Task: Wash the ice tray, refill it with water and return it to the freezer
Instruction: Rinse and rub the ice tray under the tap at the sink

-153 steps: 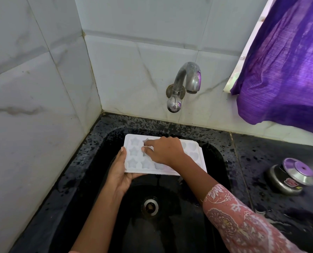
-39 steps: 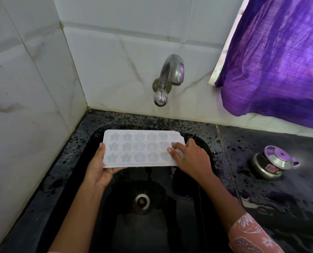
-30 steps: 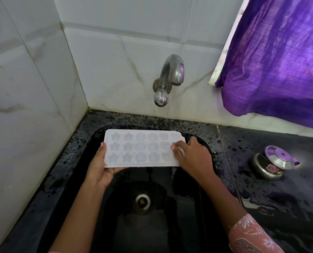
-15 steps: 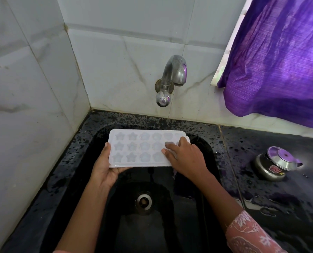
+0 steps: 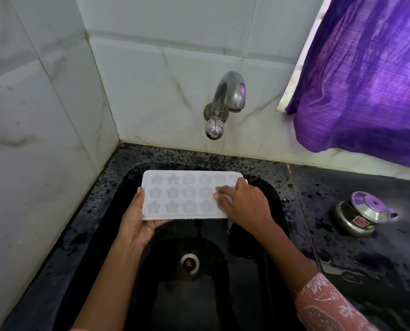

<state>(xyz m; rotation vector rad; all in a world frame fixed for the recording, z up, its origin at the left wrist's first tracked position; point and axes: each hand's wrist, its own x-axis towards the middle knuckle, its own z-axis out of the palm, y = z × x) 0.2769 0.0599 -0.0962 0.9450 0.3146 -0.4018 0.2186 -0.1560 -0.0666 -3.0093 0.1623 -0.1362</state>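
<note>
A white ice tray with star and flower shaped moulds is held level over the black sink, below the steel tap. My left hand grips the tray's near left corner from underneath, thumb on its left edge. My right hand lies on the tray's right end, fingertips pressed into the moulds there and covering them. No water runs from the tap.
The drain sits in the sink floor under the tray. A small steel pot with a lid stands on the wet black counter to the right. A purple curtain hangs at the upper right. White tiled walls close off the left and back.
My right hand has slid from the tray's right edge leftward onto the right-hand moulds. The left hand keeps its hold and the tray stays level over the sink.
</note>
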